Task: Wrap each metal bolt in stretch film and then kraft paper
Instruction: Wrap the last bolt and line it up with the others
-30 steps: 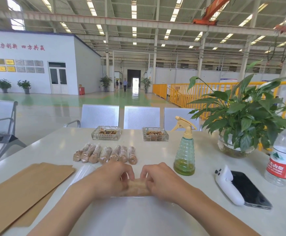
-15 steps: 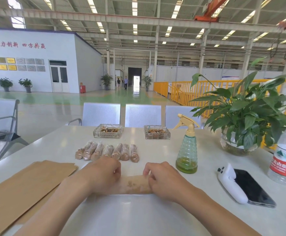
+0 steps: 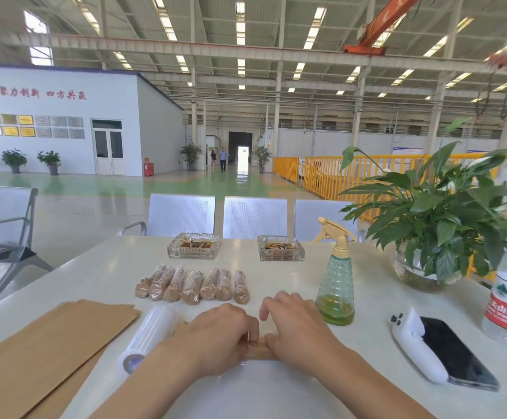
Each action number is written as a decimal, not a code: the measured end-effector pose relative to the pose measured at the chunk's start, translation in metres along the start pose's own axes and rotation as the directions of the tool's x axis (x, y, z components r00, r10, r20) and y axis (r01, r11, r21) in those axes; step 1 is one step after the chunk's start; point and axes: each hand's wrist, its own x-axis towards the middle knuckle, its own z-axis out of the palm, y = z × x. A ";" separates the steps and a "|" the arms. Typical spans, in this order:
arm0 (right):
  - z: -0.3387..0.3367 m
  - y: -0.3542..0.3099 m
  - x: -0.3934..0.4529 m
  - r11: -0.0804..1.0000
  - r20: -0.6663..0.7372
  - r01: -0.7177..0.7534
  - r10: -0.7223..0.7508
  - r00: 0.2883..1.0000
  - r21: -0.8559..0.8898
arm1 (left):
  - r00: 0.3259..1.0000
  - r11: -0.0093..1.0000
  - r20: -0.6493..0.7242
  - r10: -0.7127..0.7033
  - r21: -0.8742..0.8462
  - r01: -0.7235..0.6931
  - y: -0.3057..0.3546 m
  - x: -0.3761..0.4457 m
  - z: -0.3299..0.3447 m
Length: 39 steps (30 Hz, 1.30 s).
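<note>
Hands closing together since a moment ago: left (image 3: pixel 220 337) and right (image 3: pixel 297 326) pinching wrapped bolt (image 3: pixel 256 352) on desk (image 3: pixel 276 394), 6 o'clock of film-wrapped row (image 3: pixel 193 285). Paper wrap probably nearing finish.

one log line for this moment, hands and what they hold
left hand: grips paper roll | right hand: grips same roll | film roll: idle on table

Your hands, left (image 3: pixel 219 337) and right (image 3: pixel 294 328), meet at the counter's (image 3: pixel 276 394) near edge over a paper-wrapped bolt (image 3: pixel 258 353). Left of them lies the film roll (image 3: pixel 148 337), then the kraft sheets (image 3: pixel 43 352). Behind sits the row of wrapped bolts (image 3: pixel 191 285). To your right stands the spray bottle (image 3: pixel 335 285).
</note>
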 end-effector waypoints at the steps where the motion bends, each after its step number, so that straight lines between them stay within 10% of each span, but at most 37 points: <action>1: -0.001 -0.001 -0.001 0.998 -0.048 0.006 -0.009 0.999 -0.064 | 1.000 1.000 0.027 -0.009 -0.010 0.009 0.000 0.003 -0.001; 10: 0.016 -0.005 -0.029 0.995 -0.238 -0.068 0.049 0.970 -0.074 | 0.987 0.992 0.142 -0.081 0.107 0.067 0.005 0.002 0.006; 14: 0.007 0.000 -0.053 0.905 -0.431 -0.240 0.383 0.817 0.351 | 0.998 0.974 -0.002 -0.061 0.220 0.060 0.013 -0.007 0.008; 19: -0.011 -0.008 -0.058 0.344 -0.001 -0.242 0.577 0.816 0.907 | 0.959 0.961 -0.274 -0.076 0.237 0.144 0.034 -0.013 -0.009; 25: -0.015 -0.023 -0.038 -0.325 0.302 -0.139 0.530 0.792 0.935 | 0.946 0.979 -0.323 0.010 0.196 0.056 0.056 -0.015 -0.003; 31: -0.006 -0.023 -0.025 -0.386 0.331 -0.085 0.633 0.700 0.919 | 0.946 0.972 -0.322 -0.027 0.213 0.100 0.067 -0.004 0.005; 39: -0.006 -0.011 -0.023 -0.365 0.292 -0.079 0.576 0.764 0.928 | 0.959 0.972 -0.282 0.012 0.227 0.055 0.053 0.003 0.010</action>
